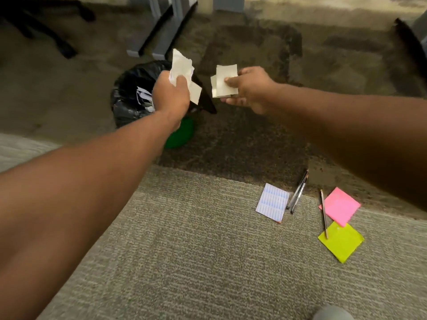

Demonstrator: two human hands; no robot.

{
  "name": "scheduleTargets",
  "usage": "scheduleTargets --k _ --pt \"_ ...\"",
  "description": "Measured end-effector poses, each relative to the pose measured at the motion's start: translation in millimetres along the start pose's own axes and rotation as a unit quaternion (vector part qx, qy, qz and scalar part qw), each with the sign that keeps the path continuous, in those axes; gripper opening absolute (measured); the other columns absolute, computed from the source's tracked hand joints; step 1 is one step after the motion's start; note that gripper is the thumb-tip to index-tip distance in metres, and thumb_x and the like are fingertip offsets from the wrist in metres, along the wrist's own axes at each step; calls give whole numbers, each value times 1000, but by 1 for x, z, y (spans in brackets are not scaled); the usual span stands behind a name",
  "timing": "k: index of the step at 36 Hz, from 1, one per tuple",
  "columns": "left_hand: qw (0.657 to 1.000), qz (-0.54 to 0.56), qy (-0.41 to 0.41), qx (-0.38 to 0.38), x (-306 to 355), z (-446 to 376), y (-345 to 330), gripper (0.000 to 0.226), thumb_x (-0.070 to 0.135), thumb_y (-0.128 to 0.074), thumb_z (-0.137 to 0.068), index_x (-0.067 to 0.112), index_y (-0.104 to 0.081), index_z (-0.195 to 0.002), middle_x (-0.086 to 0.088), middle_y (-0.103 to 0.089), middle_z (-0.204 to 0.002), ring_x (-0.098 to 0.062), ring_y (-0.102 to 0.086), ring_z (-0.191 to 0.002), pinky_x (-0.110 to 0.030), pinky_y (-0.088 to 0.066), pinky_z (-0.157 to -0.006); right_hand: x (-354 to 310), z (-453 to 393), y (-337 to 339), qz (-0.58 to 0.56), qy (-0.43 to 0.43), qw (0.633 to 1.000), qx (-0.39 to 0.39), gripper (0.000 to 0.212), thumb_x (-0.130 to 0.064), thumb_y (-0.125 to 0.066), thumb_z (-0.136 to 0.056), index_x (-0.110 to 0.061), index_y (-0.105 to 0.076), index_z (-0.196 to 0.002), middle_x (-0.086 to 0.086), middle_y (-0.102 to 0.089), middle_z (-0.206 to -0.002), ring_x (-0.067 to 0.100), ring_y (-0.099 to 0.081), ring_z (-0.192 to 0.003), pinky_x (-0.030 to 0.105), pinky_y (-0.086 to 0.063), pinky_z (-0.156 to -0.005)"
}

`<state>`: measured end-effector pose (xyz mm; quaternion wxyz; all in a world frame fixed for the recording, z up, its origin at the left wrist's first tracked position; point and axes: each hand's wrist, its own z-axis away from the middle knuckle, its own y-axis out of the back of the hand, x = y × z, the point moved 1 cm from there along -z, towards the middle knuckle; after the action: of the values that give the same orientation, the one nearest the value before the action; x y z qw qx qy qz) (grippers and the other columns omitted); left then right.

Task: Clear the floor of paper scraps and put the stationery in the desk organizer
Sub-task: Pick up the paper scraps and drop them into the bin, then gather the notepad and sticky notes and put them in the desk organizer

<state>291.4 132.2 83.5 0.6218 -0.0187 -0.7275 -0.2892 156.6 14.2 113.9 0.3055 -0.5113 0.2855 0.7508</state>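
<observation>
Two bare arms stretched out over the grey ribbed carpet (184, 262), each hand holding torn paper. Over on the left, a round bin with a black plastic liner (129, 95) and a green base, some crumpled white paper already sitting inside. Right above its rim, the left hand (171, 95) curled tight around a bunch of torn cream paper scraps (182, 65), thumb clamped over them, pieces sticking out above and to the right. Just beside that, not touching, the right hand (249, 88) pinching a small stack of squarish cream paper pieces (225, 82), thumb on top, other fingers underneath. Behind both hands, grey metal desk legs (161, 31) on a darker patch of carpet.

Lower right, still on the floor: a small blue-lined notepad sheet (272, 202), then two dark pens (298, 192) lying side by side just next to it. Further right, a thin wooden pencil (324, 213) crossing the edges of a pink square sticky-note pad (342, 205) and a lime-yellow square sticky-note pad (342, 242), the two pads touching at a corner. Can't spot a desk organizer anywhere here.
</observation>
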Motion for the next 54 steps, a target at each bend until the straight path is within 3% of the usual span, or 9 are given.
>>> scheduleTargets --k 5,10,14,18,23,34,38,46,54 --pt "997 11 37 61 -6 -27 31 34 37 -52 -88 13 -63 -109 -4 -68 -107 -26 -67 -94 -41 -58 -83 -19 -17 -52 -51 -19 998 -33 27 -7 -61 -94 2 -56 -119 18 -65 -111 28 -72 -89 26 -58 -55" --pt "994 17 101 23 -9 -54 49 72 67 -64 -62 9 -68 -103 -8 -74 -95 -28 -73 -83 -43 -61 -79 -28 -26 -93 -111 -18 988 -102 18 -13 -55 -99 -1 -63 -109 11 -68 -102 23 -69 -93 32 -61 -71" --pt "995 -9 98 2 -16 -59 54 81 71 -65 -66 6 -64 -114 -14 -73 -100 -28 -73 -82 -42 -61 -79 -16 -30 -96 -46 -16 998 -27 38 -13 -58 -97 1 -51 -131 11 -55 -111 19 -59 -83 26 -57 -64" --pt "998 -29 61 -8 -19 -41 54 39 55 -63 -86 16 -62 -83 -13 -72 -93 -30 -72 -86 -47 -59 -83 1 -31 -84 -19 -9 1000 -13 32 -10 -57 -96 0 -54 -126 12 -59 -109 17 -64 -76 27 -59 -65" --pt "999 6 19 -28 -22 -25 35 37 40 -59 -95 8 -69 -79 -7 -68 -72 -23 -67 -67 -47 -61 -75 -1 -29 -58 27 71 997 2 19 -11 -57 -96 -18 -58 -78 13 -66 -106 22 -72 -89 33 -62 -76" --pt "992 5 -61 -110 -6 22 -36 30 34 -54 -99 11 -66 -85 -1 -66 -73 -13 -63 -58 -33 -58 -60 35 -12 19 267 154 949 65 18 -27 -61 -92 -20 -68 -108 -1 -72 -94 12 -71 -83 31 -60 -73" --pt "985 -13 -70 -160 -9 49 -70 29 34 -54 -98 15 -63 -78 -3 -66 -68 -15 -63 -54 -39 -59 -62 64 4 58 315 128 936 88 25 -26 -62 -91 -18 -69 -114 1 -72 -104 14 -68 -96 30 -55 -88" --pt "965 -111 -97 -215 -33 105 -127 18 30 -60 -92 17 -71 -89 -5 -71 -92 -22 -66 -90 -35 -53 -83 147 47 143 434 26 897 82 19 -25 -64 -87 -17 -72 -103 6 -73 -101 23 -67 -98 22 -40 -73" --pt "945 -164 -81 -270 -50 144 -161 15 31 -62 -92 19 -70 -95 -4 -69 -97 -21 -64 -91 -31 -50 -78 201 79 200 489 -41 865 105 19 -24 -62 -86 -8 -69 -94 14 -73 -97 31 -67 -95 31 -46 -71"
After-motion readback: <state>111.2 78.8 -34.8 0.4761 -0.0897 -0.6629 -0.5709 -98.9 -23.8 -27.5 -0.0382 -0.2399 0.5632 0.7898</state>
